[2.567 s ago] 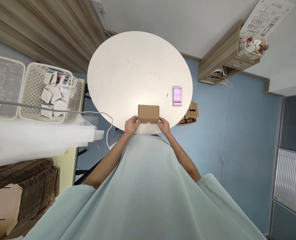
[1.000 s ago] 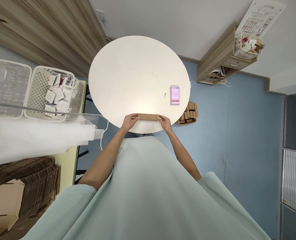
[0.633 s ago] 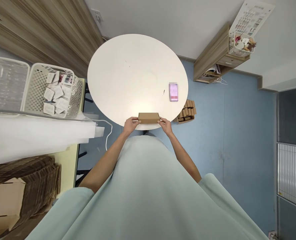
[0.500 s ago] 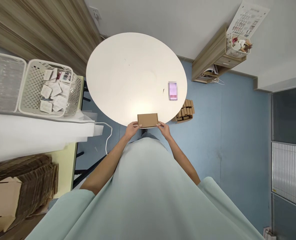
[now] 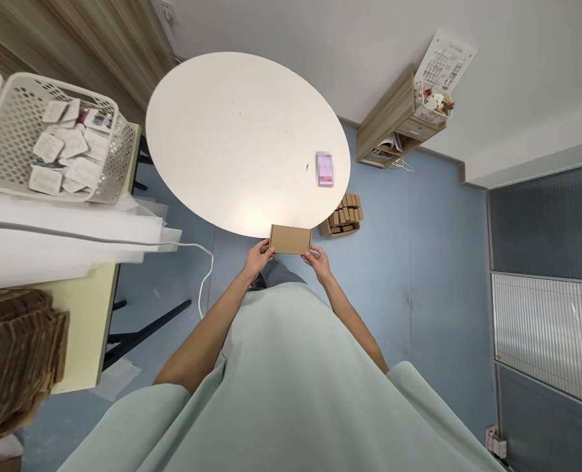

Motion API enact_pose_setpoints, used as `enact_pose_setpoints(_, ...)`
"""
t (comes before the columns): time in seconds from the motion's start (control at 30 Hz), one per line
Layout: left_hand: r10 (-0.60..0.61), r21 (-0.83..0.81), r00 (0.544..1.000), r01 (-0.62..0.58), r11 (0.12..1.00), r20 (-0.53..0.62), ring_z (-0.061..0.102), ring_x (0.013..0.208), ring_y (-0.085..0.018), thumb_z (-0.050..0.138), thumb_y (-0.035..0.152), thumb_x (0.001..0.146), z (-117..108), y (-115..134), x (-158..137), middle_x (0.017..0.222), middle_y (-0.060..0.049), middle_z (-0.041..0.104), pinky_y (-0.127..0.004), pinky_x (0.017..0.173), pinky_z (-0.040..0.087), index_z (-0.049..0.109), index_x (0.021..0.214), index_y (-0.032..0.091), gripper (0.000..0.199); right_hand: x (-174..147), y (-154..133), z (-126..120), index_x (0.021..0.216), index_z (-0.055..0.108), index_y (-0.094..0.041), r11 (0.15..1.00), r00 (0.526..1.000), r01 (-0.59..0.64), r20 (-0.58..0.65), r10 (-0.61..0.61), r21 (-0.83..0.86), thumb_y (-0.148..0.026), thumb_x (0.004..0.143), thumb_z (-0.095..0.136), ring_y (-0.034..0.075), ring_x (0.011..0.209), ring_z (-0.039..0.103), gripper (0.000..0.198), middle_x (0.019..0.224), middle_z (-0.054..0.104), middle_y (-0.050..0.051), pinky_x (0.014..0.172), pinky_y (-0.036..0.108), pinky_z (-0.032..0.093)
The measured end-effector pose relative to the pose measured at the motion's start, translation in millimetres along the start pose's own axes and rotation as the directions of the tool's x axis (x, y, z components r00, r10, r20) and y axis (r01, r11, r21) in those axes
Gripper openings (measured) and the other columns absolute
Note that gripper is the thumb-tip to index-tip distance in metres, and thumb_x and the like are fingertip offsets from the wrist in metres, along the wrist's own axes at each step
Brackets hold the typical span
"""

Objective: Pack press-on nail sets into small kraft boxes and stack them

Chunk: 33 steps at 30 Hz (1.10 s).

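Blue floor [image 5: 379, 295] shows around a white desk [image 5: 242, 144]; at its near edge I see a brown cardboard box [image 5: 291, 240], its ends grasped by the fingers of the left hand [image 5: 257, 257] and right hand [image 5: 319, 262].

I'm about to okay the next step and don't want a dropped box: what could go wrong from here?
The cardboard box could slip: the left hand and right hand grip it only near its ends, and it seems to be at or past the near edge of the table.
The loose cable hangs near the left forearm in this view and might snag it, though the depth between them is unclear.
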State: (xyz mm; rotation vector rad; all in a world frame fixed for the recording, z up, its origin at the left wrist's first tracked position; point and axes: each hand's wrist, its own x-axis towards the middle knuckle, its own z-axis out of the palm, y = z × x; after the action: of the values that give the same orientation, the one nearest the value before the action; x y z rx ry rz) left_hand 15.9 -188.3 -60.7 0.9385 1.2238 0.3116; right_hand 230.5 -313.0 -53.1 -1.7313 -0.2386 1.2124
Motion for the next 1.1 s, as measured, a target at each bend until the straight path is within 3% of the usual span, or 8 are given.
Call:
enact_pose_setpoints(0.3,-0.008,-0.075,0.991,0.018,0.997,0.133,0.08,0.117,-0.032,0.085,0.04,0.095,64,-9,-17,0.134,-0.02,0.079,-0.055,0.11,0.065,0.064,0.151,0.012,0.066,-49,6,-70,0.111,0.062,-0.024,0.999,0.985,-0.019,-0.172,0.026,0.043,-0.049,0.075,0.096,0.026,0.101,0.085,0.055,0.1,0.084,0.007,0.112,0.05,0.063)
enact_pose_setpoints(0.57,-0.009,0.005,0.973,0.008,1.0,0.23,0.082,0.107,-0.029,0.087,0.048,0.092,118,10,0,0.119,-0.018,0.082,-0.051,0.112,0.064,0.064,0.148,0.009,0.072,-43,1,-134,0.113,0.066,-0.021,0.979,0.989,-0.02,-0.14,0.05,0.203,-0.044,0.079,0.095,0.02,0.095,0.085,0.05,0.098,0.084,0.005,0.103,0.037,0.066)
enact_pose_setpoints(0.7,-0.029,0.038,0.978,0.022,0.999,0.205,0.082,0.105,-0.028,0.086,0.043,0.094,172,19,15,0.113,-0.016,0.083,-0.049,0.109,0.065,0.066,0.143,0.008,0.064,-25,-5,-181,0.109,0.066,-0.021,0.968,0.986,-0.057,-0.14,0.093,0.244,-0.042,0.081,0.096,0.019,0.089,0.085,0.046,0.097,0.084,0.004,0.096,0.034,0.067)
enact_pose_setpoints(0.9,-0.135,0.073,0.984,0.127,0.989,0.113,0.082,0.099,-0.023,0.081,0.036,0.097,270,15,24,0.119,-0.018,0.081,-0.042,0.104,0.066,0.066,0.14,0.008,0.053,0,-11,-274,0.108,0.068,-0.02,0.974,0.985,-0.081,-0.134,0.111,0.213,-0.044,0.076,0.1,0.019,0.088,0.084,0.051,0.095,0.084,0.005,0.093,0.034,0.067)
enact_pose_setpoints(1.1,-0.167,0.297,0.977,0.121,0.947,0.135,0.081,0.107,-0.025,0.076,0.035,0.095,341,9,27,0.131,-0.016,0.079,-0.04,0.098,0.067,0.071,0.137,0.014,0.047,24,-20,-350,0.115,0.069,-0.018,0.983,0.979,-0.076,-0.174,0.106,0.169,-0.043,0.068,0.101,0.021,0.089,0.083,0.063,0.102,0.084,0.008,0.089,0.036,0.066)
